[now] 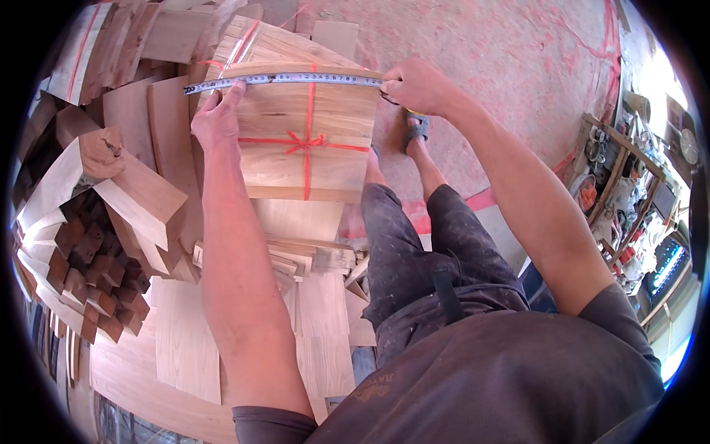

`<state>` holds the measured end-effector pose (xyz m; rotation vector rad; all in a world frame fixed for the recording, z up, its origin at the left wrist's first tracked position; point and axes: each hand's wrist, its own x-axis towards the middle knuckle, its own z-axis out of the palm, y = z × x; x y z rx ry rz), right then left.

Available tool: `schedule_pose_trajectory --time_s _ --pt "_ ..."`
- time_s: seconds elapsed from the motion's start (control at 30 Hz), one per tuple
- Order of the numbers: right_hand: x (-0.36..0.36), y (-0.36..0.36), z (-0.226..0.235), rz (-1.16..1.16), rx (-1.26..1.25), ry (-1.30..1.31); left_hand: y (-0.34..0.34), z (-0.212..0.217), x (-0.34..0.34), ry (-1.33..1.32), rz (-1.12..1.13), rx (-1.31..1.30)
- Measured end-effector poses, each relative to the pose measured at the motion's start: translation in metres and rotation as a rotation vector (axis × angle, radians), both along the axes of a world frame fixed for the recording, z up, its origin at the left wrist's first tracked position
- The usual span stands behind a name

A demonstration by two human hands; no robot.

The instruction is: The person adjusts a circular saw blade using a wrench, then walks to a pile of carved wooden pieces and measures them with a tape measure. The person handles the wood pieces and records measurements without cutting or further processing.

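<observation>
A pale tape measure blade [325, 78] lies stretched across the far edge of a bundle of wooden boards [274, 170], which is tied crosswise with red string [307, 142]. Near the bundle's far left corner, my left hand [216, 122] pinches the blade between thumb and fingers, and the blade's end sticks out past it to the left. At the far right corner my right hand [418, 87] is closed around the other end. Something dark and yellow shows just below that hand; whether it is the tape's case I cannot tell.
More wooden boards [244, 37] lie beyond the bundle. On the left stand stacked thick wood blocks [140, 192] and dark square sticks [96, 274]. Pale panels [188, 333] lie nearer me. A cluttered rack [621, 185] stands at the right, across the reddish-stained floor [503, 81].
</observation>
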<state>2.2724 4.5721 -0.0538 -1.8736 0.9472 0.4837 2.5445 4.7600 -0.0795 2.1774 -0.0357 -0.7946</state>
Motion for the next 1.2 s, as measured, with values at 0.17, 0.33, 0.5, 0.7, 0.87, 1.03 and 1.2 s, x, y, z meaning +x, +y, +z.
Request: schedule_pose_trajectory --time_s 0.17,0.33,0.5,0.7,0.87,1.03,1.2 --pt "-0.001 0.002 -0.002 0.001 -0.006 -0.042 0.004 -0.008 0.003 0.009 -0.022 -0.047" --pt "-0.005 0.002 -0.011 0.074 -0.049 -0.146 0.011 -0.009 0.009 0.108 -0.055 -0.024" --pt "-0.006 0.005 -0.02 0.026 -0.021 -0.052 0.016 -0.023 -0.013 -0.231 -0.153 0.366" --pt "0.006 0.002 0.006 -0.024 0.077 0.111 0.008 -0.003 -0.02 -0.138 -0.154 0.473" --pt "0.005 0.002 0.006 -0.019 0.056 0.129 0.007 0.003 -0.018 -0.105 -0.193 0.452" --pt "0.004 0.001 0.005 -0.017 0.055 0.094 0.006 0.004 -0.019 -0.102 -0.173 0.425" --pt "0.002 0.002 0.0 -0.042 0.08 0.068 0.006 0.006 -0.02 -0.104 -0.182 0.425"
